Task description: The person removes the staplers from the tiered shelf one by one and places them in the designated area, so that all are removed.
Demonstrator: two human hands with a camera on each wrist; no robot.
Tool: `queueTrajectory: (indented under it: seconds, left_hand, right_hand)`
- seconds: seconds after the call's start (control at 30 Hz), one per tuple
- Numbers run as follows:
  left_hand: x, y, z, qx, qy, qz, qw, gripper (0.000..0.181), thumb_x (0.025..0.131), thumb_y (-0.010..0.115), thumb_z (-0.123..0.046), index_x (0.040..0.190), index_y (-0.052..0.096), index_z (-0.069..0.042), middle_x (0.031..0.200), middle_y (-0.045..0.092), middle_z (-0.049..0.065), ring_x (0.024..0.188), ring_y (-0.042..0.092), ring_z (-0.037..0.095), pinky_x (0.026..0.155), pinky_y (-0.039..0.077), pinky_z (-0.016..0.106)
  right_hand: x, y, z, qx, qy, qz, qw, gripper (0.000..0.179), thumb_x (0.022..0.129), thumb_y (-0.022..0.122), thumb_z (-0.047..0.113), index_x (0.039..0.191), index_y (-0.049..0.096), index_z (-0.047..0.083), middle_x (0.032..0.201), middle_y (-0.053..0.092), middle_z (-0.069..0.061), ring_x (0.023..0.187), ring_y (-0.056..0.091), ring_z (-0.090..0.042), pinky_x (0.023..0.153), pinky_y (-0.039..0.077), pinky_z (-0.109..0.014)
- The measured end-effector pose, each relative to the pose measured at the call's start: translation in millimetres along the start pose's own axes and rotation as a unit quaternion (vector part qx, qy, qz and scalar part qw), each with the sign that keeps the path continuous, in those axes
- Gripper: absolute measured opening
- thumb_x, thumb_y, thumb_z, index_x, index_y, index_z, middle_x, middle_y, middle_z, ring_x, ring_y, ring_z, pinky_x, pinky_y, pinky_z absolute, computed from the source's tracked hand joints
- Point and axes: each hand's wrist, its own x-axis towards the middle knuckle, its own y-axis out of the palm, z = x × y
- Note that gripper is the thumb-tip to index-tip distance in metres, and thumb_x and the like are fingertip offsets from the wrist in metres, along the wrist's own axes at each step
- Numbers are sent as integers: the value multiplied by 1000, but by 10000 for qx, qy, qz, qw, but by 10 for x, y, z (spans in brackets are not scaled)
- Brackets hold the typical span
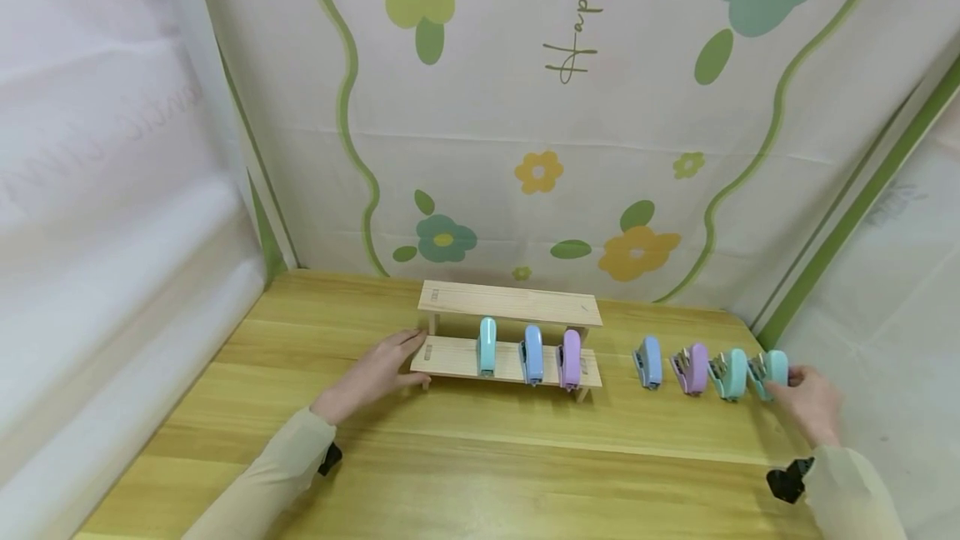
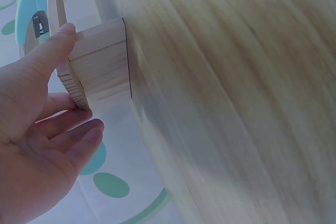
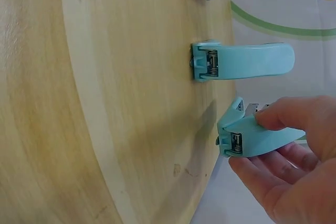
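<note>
At the far right of the row, my right hand [image 1: 813,402] pinches a teal stapler [image 3: 257,137] between thumb and fingers; the stapler leans at an angle compared with its neighbour. Beside it on the table stand a second teal stapler [image 1: 729,375], a purple stapler [image 1: 692,369] and a blue stapler [image 1: 648,362]. My left hand [image 1: 378,375] grips the left end of a two-step wooden shelf [image 1: 450,357], thumb at the front edge, fingers behind. On its lower step stand a teal stapler [image 1: 487,347], a blue stapler [image 1: 532,354] and a purple stapler [image 1: 570,359].
The shelf's upper step [image 1: 510,301] rises behind the lower one. All of it stands on a wood-grain table [image 1: 487,473]. A white flower-print cloth [image 1: 480,123] hangs behind, with white sheets at both sides.
</note>
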Motion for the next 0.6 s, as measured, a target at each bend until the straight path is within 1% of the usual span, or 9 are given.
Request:
queueTrajectory:
  seconds: [0.1, 0.37, 0.6]
  left_hand:
    - [0, -2, -1, 4, -7, 19, 10000, 75, 85, 78, -32, 140, 49, 8, 140, 54, 28, 126, 58, 41, 104, 53, 49]
    - [0, -1, -12, -21, -82, 71, 9999, 74, 85, 78, -30, 141, 48, 8, 140, 54, 28, 127, 57, 41, 105, 52, 49]
    - [8, 3, -6, -29, -97, 81, 9999, 74, 85, 78, -31, 141, 48, 8, 141, 54, 27, 127, 57, 41, 106, 52, 49]
  right_hand:
    - [8, 21, -23, -13, 56, 48, 10000, 52, 90, 65, 18, 116, 49, -24, 102, 60, -42, 87, 60, -48, 57, 44, -25]
    - [27, 64, -63, 38, 117, 120, 9999, 52, 90, 65, 19, 115, 50, -24, 101, 60, -41, 87, 60, -46, 56, 43, -23]
    - [51, 85, -109, 82, 197, 248, 9995, 54, 90, 64, 21, 118, 47, -24, 104, 59, -42, 88, 60, -46, 56, 43, -22]
